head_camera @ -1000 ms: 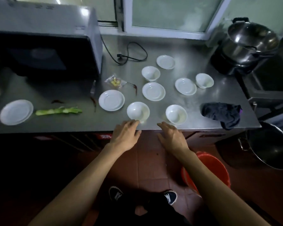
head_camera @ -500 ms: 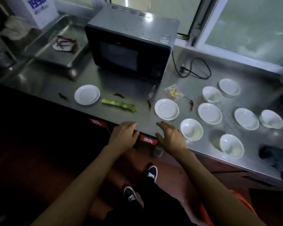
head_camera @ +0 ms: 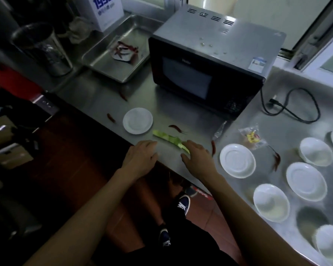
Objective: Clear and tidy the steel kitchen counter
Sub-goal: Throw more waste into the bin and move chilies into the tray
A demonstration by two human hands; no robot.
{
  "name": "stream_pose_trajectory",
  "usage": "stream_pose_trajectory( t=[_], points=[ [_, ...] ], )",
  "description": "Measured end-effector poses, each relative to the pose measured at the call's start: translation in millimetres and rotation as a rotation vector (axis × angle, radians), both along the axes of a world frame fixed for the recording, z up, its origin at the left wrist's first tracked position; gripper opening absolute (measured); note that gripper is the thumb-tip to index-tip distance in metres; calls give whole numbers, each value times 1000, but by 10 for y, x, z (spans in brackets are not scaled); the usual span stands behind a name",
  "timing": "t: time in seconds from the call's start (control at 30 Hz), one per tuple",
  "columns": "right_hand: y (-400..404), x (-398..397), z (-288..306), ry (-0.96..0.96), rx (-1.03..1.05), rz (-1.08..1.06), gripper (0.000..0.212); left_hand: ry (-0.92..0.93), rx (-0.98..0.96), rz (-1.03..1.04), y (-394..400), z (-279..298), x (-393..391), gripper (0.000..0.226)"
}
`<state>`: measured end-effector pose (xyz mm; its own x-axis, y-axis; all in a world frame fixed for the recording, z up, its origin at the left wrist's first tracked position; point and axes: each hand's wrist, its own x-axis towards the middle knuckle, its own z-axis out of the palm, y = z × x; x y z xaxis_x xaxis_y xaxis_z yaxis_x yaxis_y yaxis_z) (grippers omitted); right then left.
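The steel counter [head_camera: 181, 114] runs from upper left to lower right. A green vegetable strip [head_camera: 167, 139] lies near its front edge. My left hand [head_camera: 141, 157] hovers at the edge just left of the strip, fingers relaxed, holding nothing. My right hand [head_camera: 197, 157] rests over the strip's right end, fingers extended. A white saucer [head_camera: 137, 120] sits beyond my left hand. Dried red chilies [head_camera: 176, 128] are scattered around it. Several white saucers and bowls [head_camera: 237, 160] spread to the right, beside a plastic snack packet [head_camera: 252, 138].
A black microwave [head_camera: 206, 68] stands at the back, its cord [head_camera: 290, 106] coiled to the right. A steel tray [head_camera: 117, 52] holding chilies and a steel canister [head_camera: 44, 50] stand at the back left. Below the counter is red tiled floor with my shoes.
The view has swung left along the counter. Both hands moved left from the bowls to the green vegetable strip; my right hand now lies over its end.
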<state>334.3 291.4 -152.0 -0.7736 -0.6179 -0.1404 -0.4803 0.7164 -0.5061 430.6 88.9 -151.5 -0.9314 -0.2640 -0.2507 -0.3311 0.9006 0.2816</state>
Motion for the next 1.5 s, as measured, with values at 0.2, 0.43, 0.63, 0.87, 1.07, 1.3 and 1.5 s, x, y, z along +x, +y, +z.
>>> stream_pose_trajectory(
  t=[0.2,0.43,0.63,0.87,1.07,1.3,1.5],
  points=[
    [-333,-393,-47,-68,-25,95,42,-18,-24,70,-342,-5,-244,53],
    [-357,-681,-136,-77,-4,96,43,-2,39,50,-344,-93,-630,51],
    [-298,-899,-259,-92,48,-39,43,-51,55,-86,-366,-277,-1092,46],
    [-151,-1060,-275,-107,97,-317,44,-17,172,-280,-352,-487,-1802,46],
    [-5,-1058,-280,-131,93,-576,44,13,175,-500,-123,-515,-2292,45],
    [367,-1029,-275,-126,87,-805,44,17,161,-704,469,-561,-2547,40],
    [875,-1152,-451,-86,166,-818,50,23,128,-654,931,-660,-2796,44]
  ],
)
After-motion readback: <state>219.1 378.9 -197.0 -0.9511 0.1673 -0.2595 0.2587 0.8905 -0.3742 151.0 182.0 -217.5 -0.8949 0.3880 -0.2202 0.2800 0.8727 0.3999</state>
